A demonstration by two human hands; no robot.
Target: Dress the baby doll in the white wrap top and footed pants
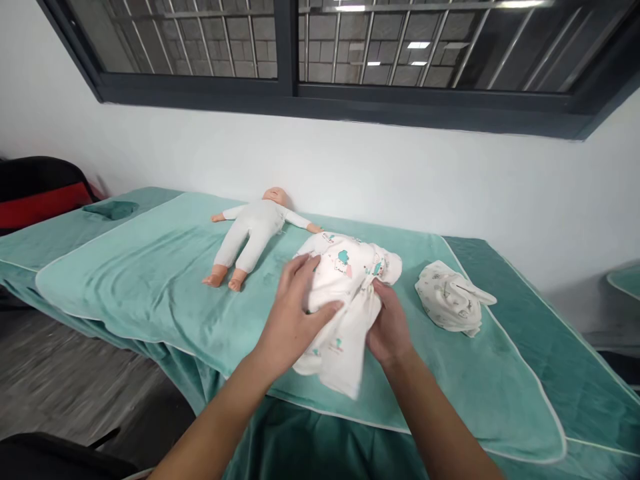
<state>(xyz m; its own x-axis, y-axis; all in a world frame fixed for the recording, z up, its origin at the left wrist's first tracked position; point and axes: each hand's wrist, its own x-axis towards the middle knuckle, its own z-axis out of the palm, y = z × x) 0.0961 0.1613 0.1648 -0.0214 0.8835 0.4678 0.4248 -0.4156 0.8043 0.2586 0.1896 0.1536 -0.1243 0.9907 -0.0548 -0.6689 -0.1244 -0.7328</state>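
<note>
A white baby garment [345,267] with green and pink cartoon prints lies partly bunched in front of me, its lower end hanging loose toward the bed's front edge. My left hand [295,313] rests on its left side, thumb and fingers apart over the cloth. At the right side, my right hand [390,323] is closed on a gathered part of the garment; its fingertips are partly hidden by the folds. Behind and to the left, a baby doll [257,223] in a white bodysuit lies on its back, arms spread, one hand close to the garment.
Another white printed cloth bundle [447,297] sits to the right on the light green blanket [150,267]. The blanket covers a bed with a darker green cover [565,353]. A black and red chair [45,193] stands at the left. A white wall and barred window rise behind.
</note>
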